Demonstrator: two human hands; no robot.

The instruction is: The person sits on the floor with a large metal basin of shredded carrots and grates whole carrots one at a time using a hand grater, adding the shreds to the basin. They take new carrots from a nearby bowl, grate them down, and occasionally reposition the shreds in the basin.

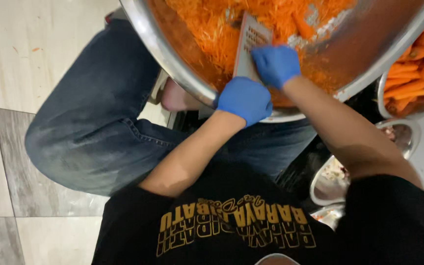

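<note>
Hands: both wear blue gloves and meet at the near rim of a large steel bowl that fills the frame from 11 to 2 o'clock.
Left hand: curled tight over the bowl's rim at about 12 o'clock from the person's chest, fingers clenched around the lower end of a flat metal grater.
Right hand: just past the left, fingers bent and pressed against the grater's face; whether a carrot piece sits under them cannot be told.
Grater: leans into the bowl, upper end buried in grated carrot, lower end propped on the rim.
Bowl contents: heap of orange shreds, with smears up the far wall.
Whole carrots: piled in a second steel bowl at 2 o'clock.
Smaller steel bowls: at 3 to 4 o'clock, beside the right forearm.
Knee: in blue jeans at 9 o'clock, under the big bowl's edge.
Risk: the right fingertips lie on the cutting face, so a slip would likely tear glove or finger; the bowl, tilted toward the lap, could tip if the push runs hard.
</note>
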